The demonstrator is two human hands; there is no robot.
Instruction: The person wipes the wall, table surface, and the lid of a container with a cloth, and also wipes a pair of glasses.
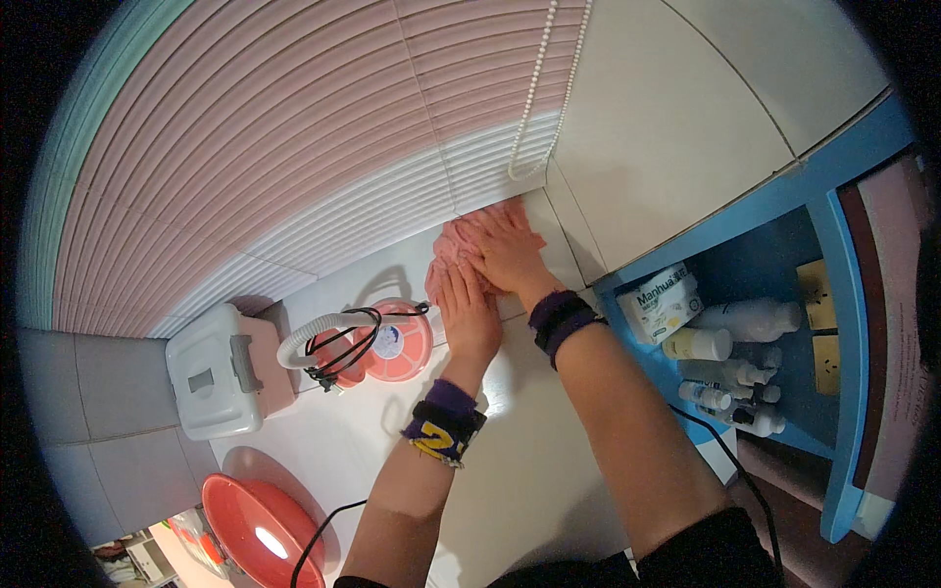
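A crumpled pink cloth (450, 253) lies on the white tiled ledge (537, 397), in the corner below the window blind. My left hand (468, 316) holds its near part down, palm flat and fingers stretched forward. Just ahead and to the right, my right hand (511, 253) presses the same cloth against the tiles with its fingers spread a little. Both wrists wear dark purple bands. Left of my left hand, close by, stands a pink round-based device (403, 360) with a pale flexible neck (294, 349) and a black cable wound about it.
A lidded pink-and-white box (220, 382) and a red plastic basin (257, 522) stand at the left. The slatted blind (294, 132) hangs behind, with a bead chain (518, 140). At right, a blue shelf (735, 220) holds several bottles (750, 320), a tissue pack (658, 301) and wall sockets (816, 294).
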